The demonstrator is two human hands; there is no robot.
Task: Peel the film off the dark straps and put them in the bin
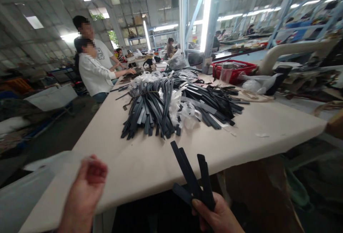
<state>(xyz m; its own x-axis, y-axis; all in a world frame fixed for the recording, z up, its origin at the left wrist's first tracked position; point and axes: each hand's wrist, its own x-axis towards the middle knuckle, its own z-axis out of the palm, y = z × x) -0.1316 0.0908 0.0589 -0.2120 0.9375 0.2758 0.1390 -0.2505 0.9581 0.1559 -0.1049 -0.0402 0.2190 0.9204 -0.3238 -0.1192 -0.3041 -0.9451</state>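
Workers are seen at the far left of the worktop [139, 168]: two people in white tops [93, 72], one standing behind the other, each with a hand stretched over dark pieces at the far end. Nearer the camera, at the lower left, the left hand [87, 186] is raised above the worktop's near edge with the fingers curled loosely inward; nothing can be made out between them, and whether anything thin is pinched cannot be told.

Across the middle of the pale worktop a large heap of black straps [160, 108] is spread, mixed with crumpled clear plastic wrapping [184, 113]. The straps on the heap's left side lie roughly parallel, with their long axes running from the far end toward the viewer; those on its right side fan out toward the right.

Below the heap, at the near edge, a few black strips [193, 179] are gripped at their lower ends in the right hand [217, 215], the thumb pressed over them. The strips' long axes run upward and away from the viewer, leaning a little to the left, and their free ends splay apart like a fan over the worktop's edge.

Farther right, at the far side, a red basket [241, 69] is set on the worktop, with a clear jar [226, 72] standing in front of it; the basket's contents are too indistinct to tell. A clear plastic bag [257, 83] lies just beside it, and a thick pale pipe [289, 52] arcs overhead behind.
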